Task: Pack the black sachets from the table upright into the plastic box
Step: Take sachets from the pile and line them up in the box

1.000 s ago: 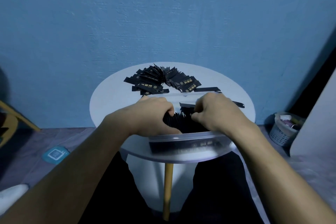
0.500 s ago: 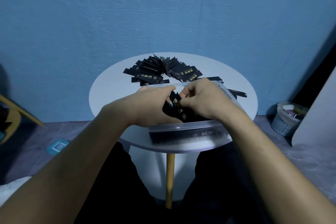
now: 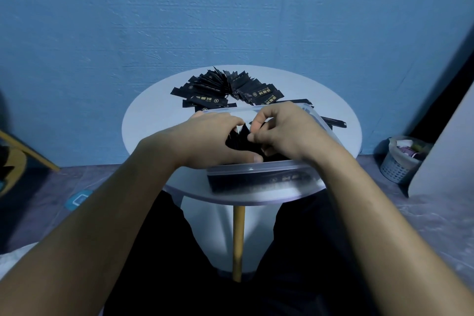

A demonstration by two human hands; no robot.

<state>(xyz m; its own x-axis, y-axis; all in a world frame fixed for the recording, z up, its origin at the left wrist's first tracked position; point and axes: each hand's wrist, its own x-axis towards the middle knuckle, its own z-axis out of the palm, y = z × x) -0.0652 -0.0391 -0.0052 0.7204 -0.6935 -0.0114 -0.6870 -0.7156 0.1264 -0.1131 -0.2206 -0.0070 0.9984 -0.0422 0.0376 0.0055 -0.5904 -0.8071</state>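
Standing packed inside the clear plastic box [image 3: 259,170], a dark row of black sachets [image 3: 243,140] filled its middle, their printed faces showing faintly through the near wall. Both hands worked within the box: the left hand [image 3: 209,140] lay curled over the left end of the row, thumb stretched along the near rim, its hold on any sachet impossible to tell; the right hand [image 3: 284,132] was bent over the right end, fingertips [image 3: 252,124] pinched on the top edge of a sachet in the row. Beyond the box, a loose fanned pile of sachets [image 3: 227,91] lay flat at the far side of the round white bench [image 3: 146,126], just behind the far rim. One stray sachet [image 3: 333,122] lay flat to the right of the box. Items further out: a wooden bench leg [image 3: 238,241] below, a small white basket [image 3: 400,159] on the floor at right, and a blue wall [image 3: 230,13] behind.
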